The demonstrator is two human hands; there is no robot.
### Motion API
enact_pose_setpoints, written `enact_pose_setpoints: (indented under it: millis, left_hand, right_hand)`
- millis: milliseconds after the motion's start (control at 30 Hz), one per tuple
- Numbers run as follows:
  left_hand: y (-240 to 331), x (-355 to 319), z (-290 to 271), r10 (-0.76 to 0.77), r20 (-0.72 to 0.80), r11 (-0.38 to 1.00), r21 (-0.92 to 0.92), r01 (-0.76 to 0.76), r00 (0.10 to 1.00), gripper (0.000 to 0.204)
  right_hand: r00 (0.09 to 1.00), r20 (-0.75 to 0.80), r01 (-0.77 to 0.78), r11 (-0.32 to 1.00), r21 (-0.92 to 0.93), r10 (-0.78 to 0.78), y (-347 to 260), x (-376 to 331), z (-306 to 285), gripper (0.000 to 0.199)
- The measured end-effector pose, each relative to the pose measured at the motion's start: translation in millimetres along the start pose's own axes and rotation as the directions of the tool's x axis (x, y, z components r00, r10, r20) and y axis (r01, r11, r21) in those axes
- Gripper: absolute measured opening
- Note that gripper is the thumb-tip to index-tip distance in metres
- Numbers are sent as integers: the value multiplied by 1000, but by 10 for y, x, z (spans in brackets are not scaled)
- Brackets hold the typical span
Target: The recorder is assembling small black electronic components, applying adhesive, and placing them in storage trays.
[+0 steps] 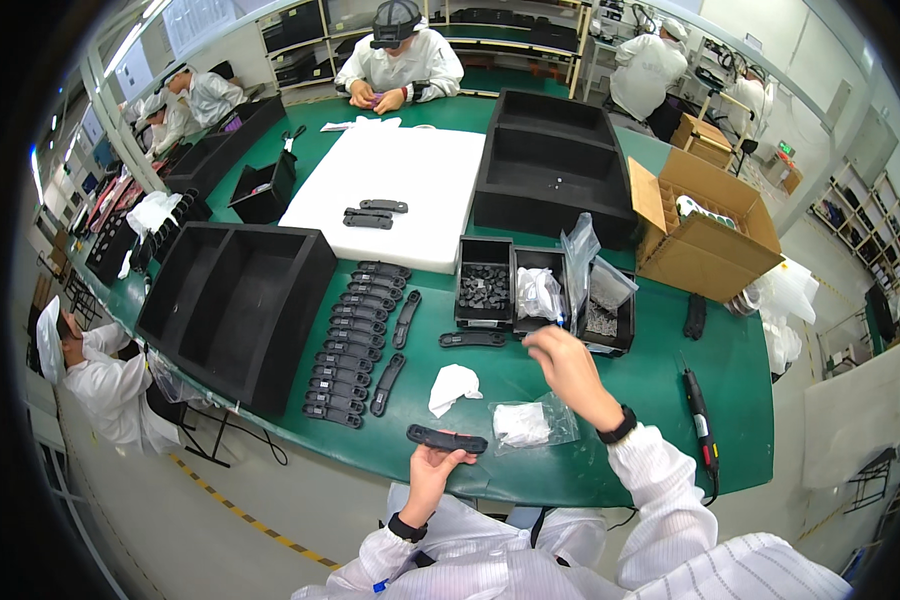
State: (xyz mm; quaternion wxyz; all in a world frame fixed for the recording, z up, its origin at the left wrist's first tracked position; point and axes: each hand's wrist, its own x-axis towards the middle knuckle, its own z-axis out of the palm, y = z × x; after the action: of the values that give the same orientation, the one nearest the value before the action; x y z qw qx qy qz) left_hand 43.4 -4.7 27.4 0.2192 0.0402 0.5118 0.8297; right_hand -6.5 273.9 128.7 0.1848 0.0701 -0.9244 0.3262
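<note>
My left hand [432, 477] is closed round a long black plastic part [447, 439] with rounded ends, raised at the table's near edge. My right hand [570, 375] hovers in front of the small black bins, fingers curled together; anything between the fingertips is too small to make out. Just left of those fingertips another black part [472, 340] lies on the table. A crumpled white cloth [454, 389] and a clear bag with white contents [522, 424] lie between my hands. Several similar black parts [350, 340] form a column to the left.
Small bins hold black pieces [484, 288], a white bag [539, 293] and small grey pieces [602, 320]. An electric screwdriver [701, 425] lies right. Large black trays [235, 310], a white foam slab [390, 180] and an open cardboard box [705, 235] surround them. A co-worker [400, 65] sits opposite.
</note>
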Motion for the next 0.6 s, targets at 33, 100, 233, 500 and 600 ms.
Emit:
enact_pose_setpoints:
  millis: [33, 100, 233, 500, 600]
  left_hand:
    - [-38, -6, -48, 14, -22, 1000, 6, -14, 1000, 30]
    - [-80, -16, -114, 27, -43, 1000, 15, -26, 999, 31]
    - [-70, -7, -74, 51, -40, 999, 6, -51, 998, 31]
    - [4, -1, -67, 7, 35, 1000, 31, -8, 999, 33]
    - [11, 0, -76, -1, 38, 1000, -31, 2, 999, 32]
  right_hand:
    - [996, -86, -10, 998, -64, 4, 100, 93, 46, 18]
    - [965, -261, -37, 988, -147, -3, 346, 296, 122, 16]
    - [955, -298, -52, 986, -156, 4, 923, 573, 151, 13]
    - [987, -149, -90, 972, -218, 58, 1237, 758, 445, 14]
    - [987, -148, -102, 947, -304, 59, 1155, 752, 494, 14]
